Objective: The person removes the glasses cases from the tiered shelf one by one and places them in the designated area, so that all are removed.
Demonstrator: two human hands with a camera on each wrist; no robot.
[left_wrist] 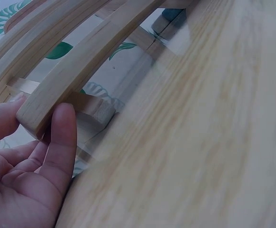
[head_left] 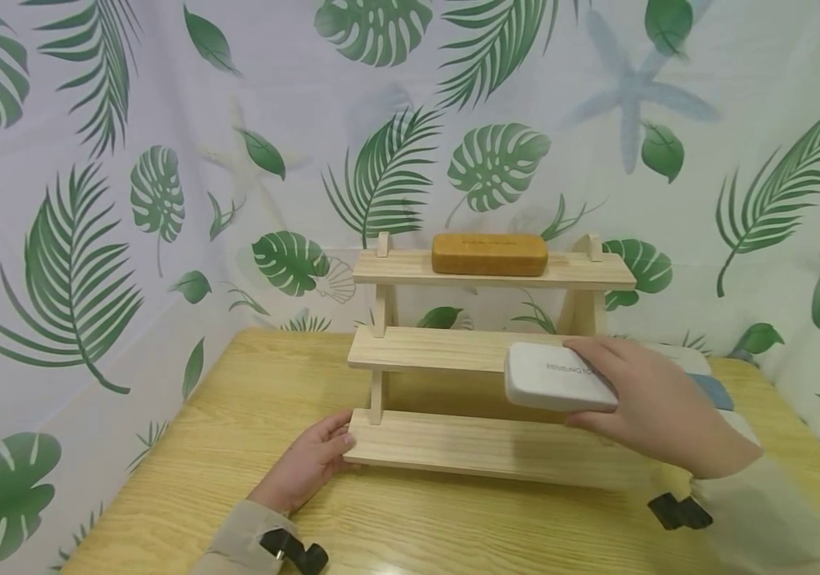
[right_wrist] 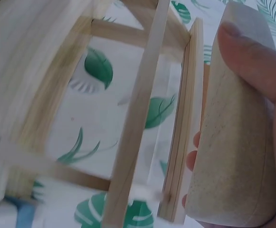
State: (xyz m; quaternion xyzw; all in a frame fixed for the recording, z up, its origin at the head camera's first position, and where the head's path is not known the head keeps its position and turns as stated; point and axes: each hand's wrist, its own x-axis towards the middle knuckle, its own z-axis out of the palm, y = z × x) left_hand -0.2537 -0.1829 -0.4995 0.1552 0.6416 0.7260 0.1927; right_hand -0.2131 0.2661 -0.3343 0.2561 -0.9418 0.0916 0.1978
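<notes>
A three-tier wooden display rack (head_left: 467,443) stands on the table. On its top shelf lies an orange-brown glasses case (head_left: 489,255). My left hand (head_left: 309,459) grips the left end of the bottom shelf; the left wrist view has thumb and fingers around the end of that board (left_wrist: 76,66). In my right hand (head_left: 650,403) is a white glasses case (head_left: 549,375) with lettering on top, held in front of the middle shelf's right half. Up close in the right wrist view, the thumb lies across the case (right_wrist: 238,137) and fingertips show beyond its far side.
Partly behind my right hand, a blue case (head_left: 715,391) and whitish ones lie on the table (head_left: 266,375) right of the rack. A leaf-printed cloth (head_left: 410,184) hangs close behind the rack and along both sides.
</notes>
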